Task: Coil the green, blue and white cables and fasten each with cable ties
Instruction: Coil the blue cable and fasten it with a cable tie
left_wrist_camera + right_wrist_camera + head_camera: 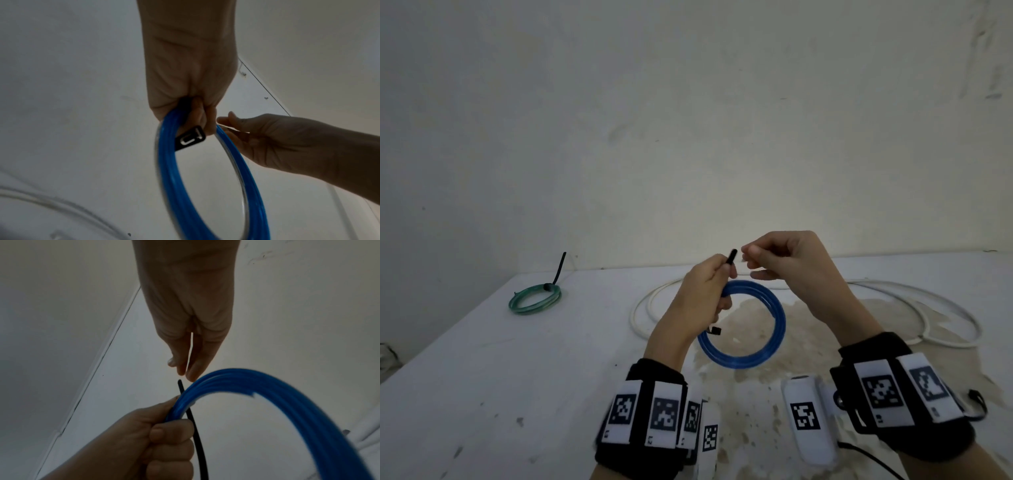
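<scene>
My left hand (722, 275) grips the top left of the blue cable coil (777, 315) and holds it above the white table (517, 377). The same hand pinches a black cable tie (732, 256) against the coil. The tie's thin tail pokes up past the thumb, and its head (191, 138) hangs inside the loop. My right hand (748, 260) hovers just right of the tail, its fingertips (190, 371) nearly straight, a little apart and holding nothing. A green coil (534, 298) lies at the far left with a black tie (559, 270) sticking up from it. The white cable (647, 308) lies in loose loops behind.
A bare wall (688, 120) rises right behind the table's back edge. The white cable's loops (948, 308) spread across the right rear of the table. A brown stained patch (808, 325) lies under the blue coil. The table's left edge runs diagonally at the lower left.
</scene>
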